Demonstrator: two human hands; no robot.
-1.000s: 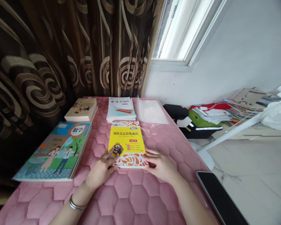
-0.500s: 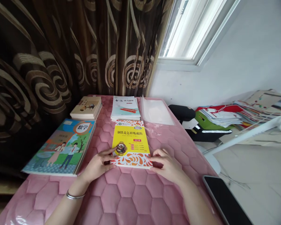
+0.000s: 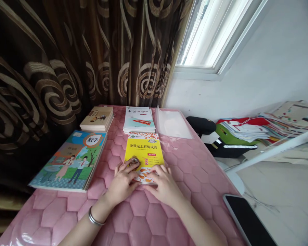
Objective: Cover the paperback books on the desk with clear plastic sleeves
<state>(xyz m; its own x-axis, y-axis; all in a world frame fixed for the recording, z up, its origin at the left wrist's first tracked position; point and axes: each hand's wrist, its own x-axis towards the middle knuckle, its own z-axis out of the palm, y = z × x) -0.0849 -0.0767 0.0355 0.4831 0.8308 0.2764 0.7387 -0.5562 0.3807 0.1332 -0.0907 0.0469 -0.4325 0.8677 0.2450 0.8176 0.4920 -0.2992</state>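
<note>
A yellow book (image 3: pixel 146 147) with an orange-and-white patterned border lies flat on the pink padded tabletop (image 3: pixel 133 212). My left hand (image 3: pixel 123 179) is over its lower left corner, with fingers bent on the cover and thumb along the near edge. On the lower right part, my right hand (image 3: pixel 165 184) has its fingers curled on the cover and its thumb at the same edge. My hands partly hide the round picture and the lower border. Just beyond the yellow book is a stack of white-and-teal booklets (image 3: pixel 138 119).
Large blue-green textbooks (image 3: pixel 66 160) are stacked at left, with small tan books (image 3: pixel 97 118) behind them. A clear plastic sleeve (image 3: pixel 173 123) lies at the back right. A phone (image 3: pixel 246 218) rests at the right edge, near a white stand (image 3: pixel 261 155). Behind hangs a brown curtain (image 3: pixel 92 51).
Both hands have moved inward from the yellow book's lower sides onto its cover and near edge. The view has shifted, so the scene sits further right; the book stays behind the same hands.
</note>
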